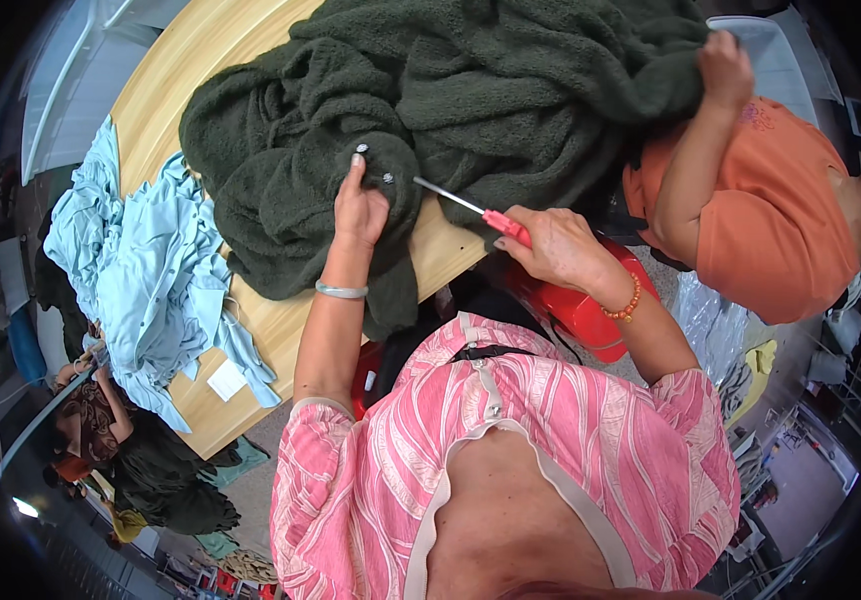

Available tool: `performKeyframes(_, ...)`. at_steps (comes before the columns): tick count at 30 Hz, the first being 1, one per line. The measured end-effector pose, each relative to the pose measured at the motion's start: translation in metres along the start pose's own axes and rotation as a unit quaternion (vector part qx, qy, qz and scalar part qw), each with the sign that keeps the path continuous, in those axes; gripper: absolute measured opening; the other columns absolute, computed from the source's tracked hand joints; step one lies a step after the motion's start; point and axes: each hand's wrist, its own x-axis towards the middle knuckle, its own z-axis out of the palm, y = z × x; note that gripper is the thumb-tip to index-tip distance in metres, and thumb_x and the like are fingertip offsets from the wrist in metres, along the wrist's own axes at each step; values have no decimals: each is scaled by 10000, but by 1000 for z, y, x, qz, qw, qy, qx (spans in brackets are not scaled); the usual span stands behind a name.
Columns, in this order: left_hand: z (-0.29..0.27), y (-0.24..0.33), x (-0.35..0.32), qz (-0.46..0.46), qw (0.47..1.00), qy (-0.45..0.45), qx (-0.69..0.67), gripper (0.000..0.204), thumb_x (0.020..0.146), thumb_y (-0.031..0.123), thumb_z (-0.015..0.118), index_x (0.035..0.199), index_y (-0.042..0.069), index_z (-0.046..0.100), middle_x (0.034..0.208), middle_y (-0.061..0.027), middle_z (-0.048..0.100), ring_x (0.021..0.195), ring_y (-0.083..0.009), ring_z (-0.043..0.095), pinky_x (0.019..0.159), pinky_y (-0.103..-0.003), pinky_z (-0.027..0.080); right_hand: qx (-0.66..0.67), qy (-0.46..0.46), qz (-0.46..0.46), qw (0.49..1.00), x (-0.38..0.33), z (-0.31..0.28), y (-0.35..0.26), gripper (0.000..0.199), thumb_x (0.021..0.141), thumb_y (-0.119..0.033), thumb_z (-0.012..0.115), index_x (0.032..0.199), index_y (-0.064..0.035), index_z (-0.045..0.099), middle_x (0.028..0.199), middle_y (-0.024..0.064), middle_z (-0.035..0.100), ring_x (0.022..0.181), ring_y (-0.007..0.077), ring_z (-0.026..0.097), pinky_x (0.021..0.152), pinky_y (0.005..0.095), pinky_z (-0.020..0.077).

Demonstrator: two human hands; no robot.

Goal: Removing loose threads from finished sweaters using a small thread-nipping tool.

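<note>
A dark green knit garment [290, 200] lies heaped over the table. My left hand [360, 212] grips a fold of it, thumb on top beside a small shiny button [362, 148] and the other fingers mostly hidden. A second shiny button [388, 178] sits just right of the thumb. My right hand [562, 245] is closed around the red handle of a screwdriver [503, 224]. Its thin metal shaft points up and left, the tip close to the garment's edge near the second button. I cannot tell whether the tip touches the cloth.
Light blue shirts [165, 270] are piled on the left part of the wooden table [445, 245], with a white paper tag [228, 380] near the edge. At the right, a person in an orange top [770, 220] has a hand on the green knit. A red stool [600, 320] stands below.
</note>
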Motion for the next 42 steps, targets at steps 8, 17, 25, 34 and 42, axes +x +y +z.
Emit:
performKeyframes(8,-2,3,-45,-2,931,31,363,261,805,192,764,748,102,527,673,23,541,546,-69,501,496,-246,399,9,5,1,1000,1,16,10,261,864,-280,601,977,-46,587,753,231,640,778,416,635,715,497,497)
performKeyframes(17,12,4,-35,17,957,39,286,168,825,110,728,835,-28,633,799,-19,635,682,-76,563,602,-238,454,2,-11,34,999,1,9,-10,262,846,-321,632,959,-87,601,760,215,636,763,418,623,700,506,487)
performKeyframes(25,-2,26,-25,16,851,-44,523,260,916,269,636,847,20,601,706,46,514,651,-57,443,570,-252,395,8,11,-31,999,-4,16,-6,276,852,-289,634,1005,-65,581,761,208,632,752,417,614,675,490,485)
performKeyframes(34,-60,63,-42,-83,641,-199,737,360,859,240,642,1053,-38,521,760,-91,522,702,-163,487,647,-318,414,17,18,-32,999,-11,29,1,261,848,-269,640,995,-64,572,764,203,632,757,406,619,669,496,481)
performKeyframes(42,-67,33,-62,-181,881,-52,433,163,936,190,588,823,114,498,654,48,512,530,-61,513,474,-186,379,-12,-89,-30,996,-14,37,-17,270,838,-298,638,944,-53,601,770,214,641,782,396,634,697,486,491)
